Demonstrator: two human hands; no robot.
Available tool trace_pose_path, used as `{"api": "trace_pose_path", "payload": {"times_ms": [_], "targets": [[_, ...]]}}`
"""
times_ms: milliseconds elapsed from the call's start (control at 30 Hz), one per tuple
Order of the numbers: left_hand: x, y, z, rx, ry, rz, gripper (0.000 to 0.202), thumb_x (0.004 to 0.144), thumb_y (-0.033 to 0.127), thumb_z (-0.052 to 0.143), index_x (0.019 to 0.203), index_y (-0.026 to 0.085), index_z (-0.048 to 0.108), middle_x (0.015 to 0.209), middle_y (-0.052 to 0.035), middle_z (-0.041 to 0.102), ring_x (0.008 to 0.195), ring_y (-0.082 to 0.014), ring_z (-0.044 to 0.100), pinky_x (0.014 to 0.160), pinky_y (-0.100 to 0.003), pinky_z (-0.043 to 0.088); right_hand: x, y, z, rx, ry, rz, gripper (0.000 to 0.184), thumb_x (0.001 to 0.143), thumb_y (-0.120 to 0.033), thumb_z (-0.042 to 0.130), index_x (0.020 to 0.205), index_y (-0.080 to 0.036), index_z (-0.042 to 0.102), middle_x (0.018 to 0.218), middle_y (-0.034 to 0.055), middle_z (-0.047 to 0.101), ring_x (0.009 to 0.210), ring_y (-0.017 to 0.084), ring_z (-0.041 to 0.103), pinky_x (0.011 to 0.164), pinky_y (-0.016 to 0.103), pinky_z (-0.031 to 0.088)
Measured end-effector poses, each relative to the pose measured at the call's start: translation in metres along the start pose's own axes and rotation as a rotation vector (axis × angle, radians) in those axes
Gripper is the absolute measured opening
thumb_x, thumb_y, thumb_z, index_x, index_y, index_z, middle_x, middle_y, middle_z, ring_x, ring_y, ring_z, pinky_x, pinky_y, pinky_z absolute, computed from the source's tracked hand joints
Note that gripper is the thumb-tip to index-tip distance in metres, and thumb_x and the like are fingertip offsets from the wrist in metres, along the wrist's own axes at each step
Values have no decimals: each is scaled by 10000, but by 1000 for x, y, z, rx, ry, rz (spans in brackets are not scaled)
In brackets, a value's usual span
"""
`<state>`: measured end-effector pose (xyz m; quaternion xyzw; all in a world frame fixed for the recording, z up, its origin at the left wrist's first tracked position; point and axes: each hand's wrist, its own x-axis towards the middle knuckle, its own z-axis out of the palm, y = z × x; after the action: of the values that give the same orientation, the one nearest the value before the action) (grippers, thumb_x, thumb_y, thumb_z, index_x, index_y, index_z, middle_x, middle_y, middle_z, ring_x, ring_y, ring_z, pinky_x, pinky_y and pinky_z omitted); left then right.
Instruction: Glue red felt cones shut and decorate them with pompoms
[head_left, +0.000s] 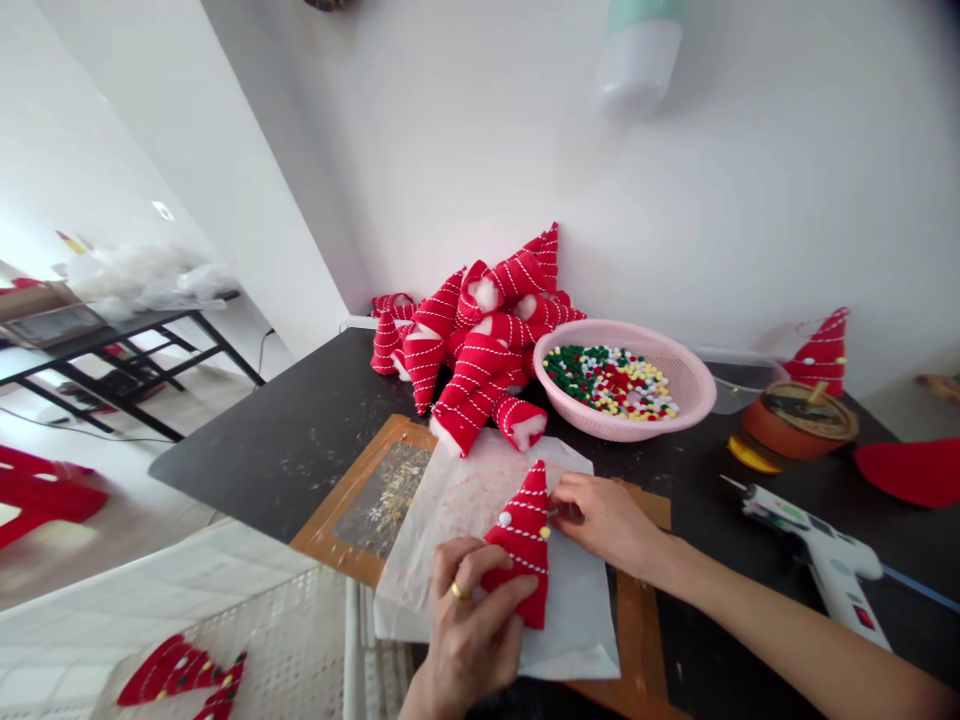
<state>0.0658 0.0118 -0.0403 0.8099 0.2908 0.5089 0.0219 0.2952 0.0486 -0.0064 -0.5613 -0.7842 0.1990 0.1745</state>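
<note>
The person's left hand (476, 612) grips a red cloth cone with white stitched stripes (534, 578) on a white paper sheet (431, 560). The right hand (604, 518) is beside the cone's tip, fingers curled; whether they pinch anything, one cannot tell. Little colourful fuzzy balls (611, 383) fill part of a round pink plastic basket (615, 430).

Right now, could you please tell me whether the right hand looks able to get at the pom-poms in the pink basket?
Probably yes: the pink basket sits open just beyond the right hand, and nothing visible covers the pom-poms or blocks the way.
</note>
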Motion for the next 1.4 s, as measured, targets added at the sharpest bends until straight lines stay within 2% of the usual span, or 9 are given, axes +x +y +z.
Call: {"api": "trace_pose_path", "payload": {"times_ms": [233,367,500,700,933,1033,1100,1233,1400], "targets": [[-3,-6,1,12,105,-153,379,762,-37,490,900,229,723,920,-50,566,935,-225,504,832,-401,463,7,4,-2,36,-6,-35,174,815,-104,643,928,-203,731,920,17,713,789,181,642,697,276,414],[-5,-8,1,19,142,-178,369,771,-24,485,891,228,725,916,-43,567,922,-219,505,821,-392,460,11,4,-1,40,-4,-43,104,816,-149,673,893,-205,716,902,20,709,796,194,644,684,281,407],[-3,-8,0,10,156,-197,342,782,-8,483,870,222,721,903,-43,569,906,-219,508,804,-390,465,17,-2,4,52,6,-46,41,789,-162,690,771,-197,680,848,20,704,775,197,639,661,282,397],[0,-5,0,-14,138,-152,331,795,-11,485,829,222,718,847,-44,565,878,-214,510,777,-379,475,21,-3,7,77,32,-27,132,771,-126,648,663,-200,632,736,-12,681,692,160,617,617,270,369],[1,-5,1,-48,11,40,369,808,-29,520,940,233,745,930,-66,626,943,-227,520,796,-376,497,6,25,-34,76,142,116,99,804,-150,629,788,-204,711,782,8,702,676,167,618,623,276,414],[2,-4,1,-40,-26,90,330,849,-1,551,963,241,745,930,-59,653,952,-233,518,798,-375,476,2,24,-45,145,170,79,87,816,-152,645,808,-208,712,784,-5,688,675,155,611,632,268,439],[3,-3,0,-29,-31,101,302,877,21,562,962,246,745,927,-53,667,954,-233,517,806,-377,462,0,15,-45,198,166,9,100,820,-130,652,816,-210,711,795,-13,674,678,143,605,640,259,444],[3,-2,1,-23,-31,109,267,912,44,563,934,242,742,906,-46,678,938,-223,522,804,-366,447,-3,-4,-30,235,134,-110,136,829,-73,639,819,-199,689,843,-8,659,706,132,604,664,250,449],[5,-2,2,-30,-44,113,249,952,83,551,926,231,749,887,-45,686,921,-215,531,809,-361,441,-5,-8,-13,137,180,-161,171,821,-20,619,808,-190,631,846,3,644,769,159,602,718,277,442]]}}
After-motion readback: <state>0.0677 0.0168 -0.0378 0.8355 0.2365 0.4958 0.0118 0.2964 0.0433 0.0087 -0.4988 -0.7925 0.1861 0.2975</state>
